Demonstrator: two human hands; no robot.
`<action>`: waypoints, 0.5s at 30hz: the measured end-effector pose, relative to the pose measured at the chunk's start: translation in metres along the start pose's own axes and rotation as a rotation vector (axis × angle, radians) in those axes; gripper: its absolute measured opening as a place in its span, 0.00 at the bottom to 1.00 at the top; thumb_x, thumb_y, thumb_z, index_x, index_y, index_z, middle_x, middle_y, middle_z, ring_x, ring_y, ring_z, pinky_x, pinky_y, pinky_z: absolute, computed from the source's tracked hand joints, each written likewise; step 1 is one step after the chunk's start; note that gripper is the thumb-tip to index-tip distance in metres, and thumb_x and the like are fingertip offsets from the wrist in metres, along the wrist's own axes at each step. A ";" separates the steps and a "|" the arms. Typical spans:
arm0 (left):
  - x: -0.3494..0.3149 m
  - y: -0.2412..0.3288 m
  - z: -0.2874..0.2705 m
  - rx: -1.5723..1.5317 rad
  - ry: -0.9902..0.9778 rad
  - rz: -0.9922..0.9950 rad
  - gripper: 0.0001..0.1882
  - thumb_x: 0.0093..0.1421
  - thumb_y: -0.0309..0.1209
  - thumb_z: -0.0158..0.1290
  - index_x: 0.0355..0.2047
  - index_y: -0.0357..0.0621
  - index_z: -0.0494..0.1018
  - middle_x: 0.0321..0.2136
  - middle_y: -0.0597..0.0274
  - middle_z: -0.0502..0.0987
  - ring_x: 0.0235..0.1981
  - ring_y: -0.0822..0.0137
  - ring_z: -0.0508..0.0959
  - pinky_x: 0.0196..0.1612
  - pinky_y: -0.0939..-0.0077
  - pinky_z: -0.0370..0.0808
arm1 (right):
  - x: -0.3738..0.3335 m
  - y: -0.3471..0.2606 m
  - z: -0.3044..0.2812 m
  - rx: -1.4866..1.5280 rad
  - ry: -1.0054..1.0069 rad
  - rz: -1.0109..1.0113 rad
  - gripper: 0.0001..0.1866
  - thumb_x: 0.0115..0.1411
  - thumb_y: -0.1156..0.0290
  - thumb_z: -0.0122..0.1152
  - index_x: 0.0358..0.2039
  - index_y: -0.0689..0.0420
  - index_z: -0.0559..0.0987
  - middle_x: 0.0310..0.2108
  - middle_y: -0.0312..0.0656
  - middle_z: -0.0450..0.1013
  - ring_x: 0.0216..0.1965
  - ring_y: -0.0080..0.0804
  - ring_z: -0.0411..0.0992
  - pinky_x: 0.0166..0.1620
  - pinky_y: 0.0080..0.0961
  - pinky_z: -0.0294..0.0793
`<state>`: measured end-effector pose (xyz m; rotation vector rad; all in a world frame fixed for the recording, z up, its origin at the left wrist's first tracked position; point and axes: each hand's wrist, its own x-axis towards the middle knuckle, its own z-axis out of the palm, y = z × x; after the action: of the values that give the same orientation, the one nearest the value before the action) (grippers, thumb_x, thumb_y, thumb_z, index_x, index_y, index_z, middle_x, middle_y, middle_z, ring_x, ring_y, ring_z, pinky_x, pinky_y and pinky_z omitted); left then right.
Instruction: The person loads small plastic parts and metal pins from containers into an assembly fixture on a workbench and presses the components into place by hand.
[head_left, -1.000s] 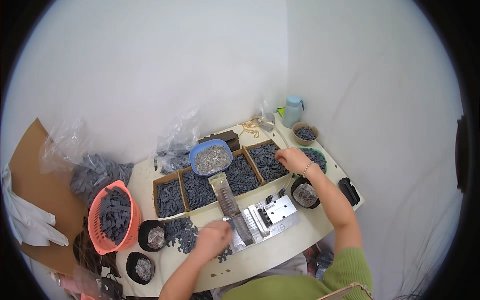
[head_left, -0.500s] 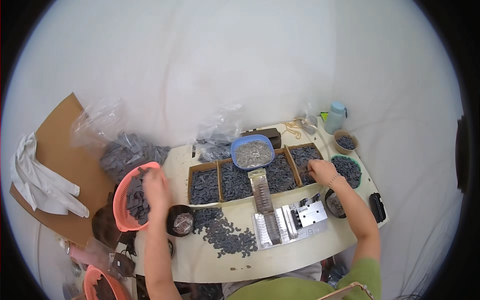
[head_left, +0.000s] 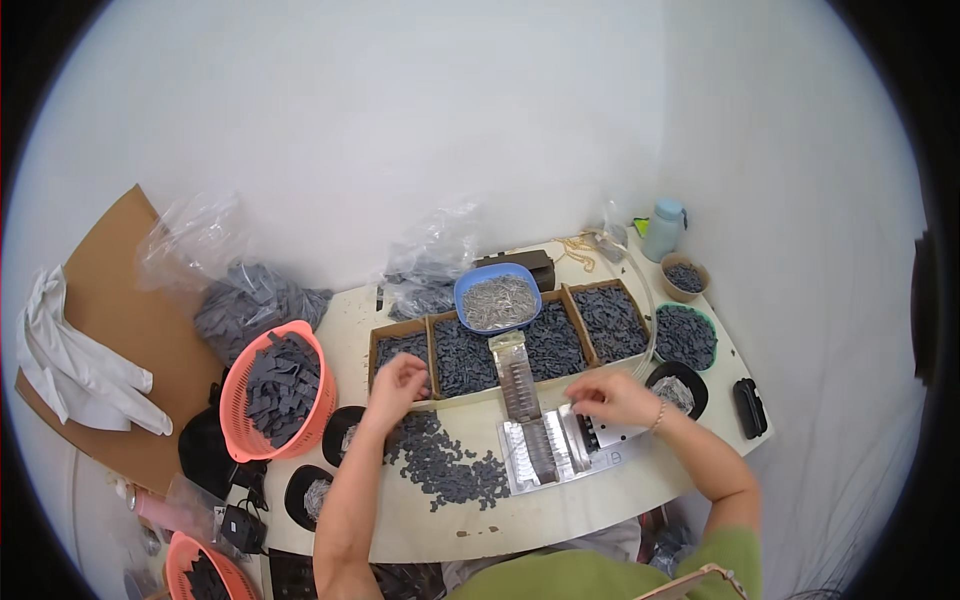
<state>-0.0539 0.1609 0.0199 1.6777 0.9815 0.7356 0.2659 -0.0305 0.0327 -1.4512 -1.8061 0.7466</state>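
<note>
**Two bare hands working over small dark grey pieces and a silver metal fixture**

At far left, a white cloth garment [head_left: 90, 370] is draping over a brown cardboard sheet [head_left: 135, 290]. To its right, a round coral plastic basket [head_left: 232, 405] is holding dark grey flat strips. Two black bowls of shiny metal pins are sitting near it, the nearer one at [head_left: 296, 490].

The left hand [head_left: 398, 384] is reaching over the near edge of the leftmost compartment of a brown cardboard tray [head_left: 581, 325]. Its fingers are curling toward the thumb; whether they are pinching a piece, I cannot tell. Small dark grey pieces [head_left: 445, 465] are lying loose on the table just nearer, and more are filling the tray. A blue plastic bowl [head_left: 497, 270] of silver pins is resting on the tray.

Right of the loose pieces, the silver metal fixture [head_left: 545, 445] is lying flat. The right hand [head_left: 612, 398] is hovering over its far right part, thumb and fingertips closing together; any held thing is too small to tell. Farther right, a green-rimmed bowl [head_left: 714, 340] is holding dark pieces.
</note>
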 end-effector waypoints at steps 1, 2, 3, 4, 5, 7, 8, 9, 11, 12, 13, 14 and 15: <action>-0.009 0.008 0.011 -0.063 -0.049 -0.010 0.05 0.61 0.20 0.50 0.37 0.36 0.71 0.28 0.64 0.76 0.26 0.74 0.77 0.29 0.82 0.74 | -0.001 -0.005 0.008 0.006 -0.045 0.008 0.13 0.53 0.73 0.63 0.40 0.59 0.78 0.31 0.42 0.75 0.30 0.27 0.75 0.36 0.23 0.75; -0.019 0.013 0.021 -0.125 -0.097 -0.021 0.05 0.61 0.20 0.50 0.38 0.36 0.71 0.28 0.64 0.76 0.27 0.73 0.78 0.30 0.81 0.74 | -0.002 -0.005 0.015 0.015 -0.061 -0.060 0.13 0.53 0.73 0.62 0.41 0.58 0.78 0.32 0.42 0.75 0.30 0.28 0.75 0.36 0.24 0.76; -0.027 0.017 0.027 -0.145 -0.143 -0.017 0.06 0.61 0.21 0.50 0.39 0.35 0.72 0.30 0.63 0.76 0.28 0.74 0.78 0.31 0.82 0.75 | -0.002 -0.010 0.020 0.006 -0.087 -0.064 0.13 0.53 0.74 0.61 0.41 0.58 0.78 0.33 0.42 0.75 0.30 0.29 0.75 0.36 0.24 0.76; -0.034 0.023 0.034 -0.179 -0.172 -0.007 0.07 0.61 0.21 0.49 0.40 0.35 0.72 0.30 0.63 0.77 0.29 0.74 0.78 0.32 0.82 0.75 | -0.002 -0.015 0.023 -0.004 -0.114 -0.066 0.13 0.54 0.74 0.61 0.41 0.57 0.78 0.34 0.41 0.74 0.30 0.30 0.76 0.36 0.25 0.76; -0.040 0.026 0.039 -0.214 -0.201 0.003 0.08 0.62 0.21 0.49 0.41 0.34 0.72 0.31 0.63 0.77 0.30 0.74 0.78 0.33 0.82 0.75 | -0.003 -0.017 0.025 0.002 -0.119 -0.106 0.13 0.55 0.75 0.60 0.42 0.57 0.77 0.34 0.40 0.73 0.32 0.28 0.75 0.37 0.21 0.76; -0.048 0.027 0.048 -0.242 -0.251 0.028 0.10 0.62 0.21 0.49 0.43 0.34 0.72 0.32 0.63 0.77 0.31 0.74 0.78 0.35 0.81 0.75 | -0.001 -0.023 0.029 0.008 -0.118 -0.116 0.13 0.55 0.75 0.60 0.42 0.57 0.77 0.34 0.41 0.73 0.31 0.29 0.75 0.36 0.23 0.76; -0.053 0.029 0.053 -0.255 -0.272 0.036 0.10 0.62 0.21 0.49 0.44 0.34 0.72 0.32 0.63 0.77 0.31 0.74 0.78 0.35 0.81 0.76 | -0.001 -0.026 0.032 0.014 -0.119 -0.127 0.13 0.54 0.75 0.59 0.42 0.57 0.77 0.34 0.42 0.73 0.30 0.30 0.75 0.36 0.24 0.76; -0.056 0.029 0.056 -0.266 -0.308 -0.003 0.12 0.60 0.20 0.51 0.45 0.35 0.72 0.33 0.65 0.76 0.30 0.76 0.76 0.35 0.82 0.75 | -0.002 -0.027 0.035 0.020 -0.119 -0.128 0.13 0.55 0.74 0.59 0.42 0.57 0.77 0.34 0.41 0.73 0.30 0.30 0.75 0.36 0.24 0.76; -0.063 0.024 0.066 -0.111 -0.380 0.065 0.15 0.57 0.20 0.54 0.46 0.37 0.72 0.32 0.66 0.76 0.29 0.78 0.74 0.34 0.84 0.73 | -0.001 -0.025 0.040 0.034 -0.100 -0.139 0.12 0.55 0.73 0.60 0.41 0.57 0.77 0.33 0.41 0.73 0.30 0.31 0.75 0.36 0.25 0.76; -0.069 0.014 0.072 0.018 -0.384 0.183 0.17 0.54 0.21 0.57 0.46 0.40 0.73 0.30 0.67 0.76 0.27 0.79 0.72 0.32 0.84 0.72 | -0.002 -0.024 0.043 0.052 -0.088 -0.159 0.12 0.55 0.72 0.61 0.40 0.57 0.77 0.32 0.41 0.73 0.30 0.31 0.75 0.36 0.25 0.76; -0.078 0.019 0.082 0.093 -0.405 0.154 0.16 0.54 0.21 0.57 0.44 0.40 0.73 0.29 0.66 0.76 0.27 0.78 0.73 0.32 0.83 0.72 | -0.003 -0.022 0.043 0.052 -0.088 -0.151 0.12 0.55 0.72 0.61 0.40 0.57 0.77 0.32 0.41 0.73 0.30 0.31 0.75 0.36 0.25 0.76; -0.089 0.026 0.092 0.167 -0.426 0.125 0.14 0.54 0.22 0.57 0.43 0.40 0.73 0.28 0.65 0.76 0.27 0.77 0.74 0.31 0.82 0.72 | -0.004 -0.019 0.044 0.022 -0.091 -0.142 0.11 0.54 0.70 0.62 0.39 0.58 0.77 0.31 0.41 0.72 0.30 0.32 0.74 0.35 0.26 0.75; -0.098 0.031 0.103 0.224 -0.387 0.065 0.10 0.53 0.22 0.57 0.37 0.39 0.72 0.27 0.61 0.76 0.27 0.69 0.76 0.31 0.76 0.73 | -0.006 -0.017 0.044 -0.009 -0.093 -0.133 0.11 0.54 0.69 0.63 0.37 0.58 0.77 0.30 0.42 0.72 0.29 0.34 0.74 0.35 0.27 0.75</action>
<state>-0.0074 0.0232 0.0179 1.9623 0.7570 0.3287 0.2212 -0.0404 0.0186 -1.3064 -1.9578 0.7500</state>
